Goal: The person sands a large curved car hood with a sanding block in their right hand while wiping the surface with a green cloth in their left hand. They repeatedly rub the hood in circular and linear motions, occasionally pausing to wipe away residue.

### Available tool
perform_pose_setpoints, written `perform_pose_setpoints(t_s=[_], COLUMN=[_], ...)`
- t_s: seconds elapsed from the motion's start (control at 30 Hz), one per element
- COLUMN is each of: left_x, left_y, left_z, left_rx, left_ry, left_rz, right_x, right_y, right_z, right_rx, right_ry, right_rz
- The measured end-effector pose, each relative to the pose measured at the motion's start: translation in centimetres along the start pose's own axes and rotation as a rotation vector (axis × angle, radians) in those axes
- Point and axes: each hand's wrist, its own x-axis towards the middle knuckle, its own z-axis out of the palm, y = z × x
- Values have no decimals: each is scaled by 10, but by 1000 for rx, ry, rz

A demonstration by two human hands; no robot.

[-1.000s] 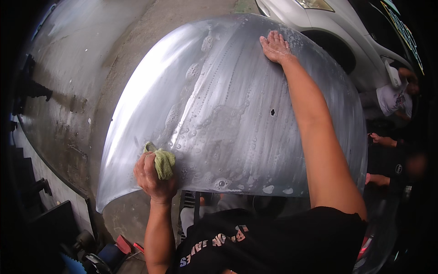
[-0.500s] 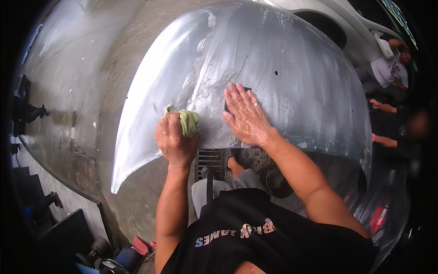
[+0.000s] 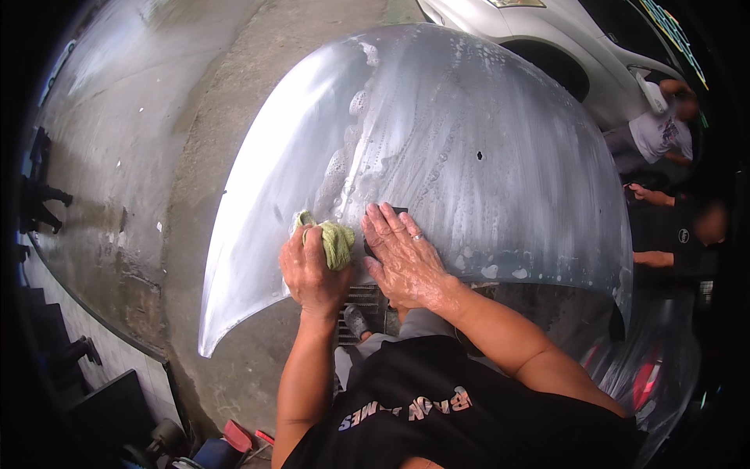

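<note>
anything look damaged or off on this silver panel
Nothing looks damaged. The silver car panel is streaked with soapy foam, and one small dark hole sits near its middle. The left hand holds a green cloth; the right hand presses a dark pad flat.

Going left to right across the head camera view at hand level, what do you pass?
Wet concrete floor → left hand gripping a green cloth → right hand flat on a dark sanding block → soapy silver car panel → another person's forearm.
</note>
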Motion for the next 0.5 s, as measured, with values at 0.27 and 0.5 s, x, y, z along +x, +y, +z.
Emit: perform_pose_setpoints(t_s=[0.27,0.5], left_x=[-11,-6], left_y=[-6,0], left_z=[-4,-7], left_rx=[26,21], left_ry=[10,-29], left_rz=[-4,-58], right_x=[220,164], right_y=[232,148], right_z=[-62,-23], right_rx=[-74,-22], right_ry=[-114,-71], right_rz=[511,354])
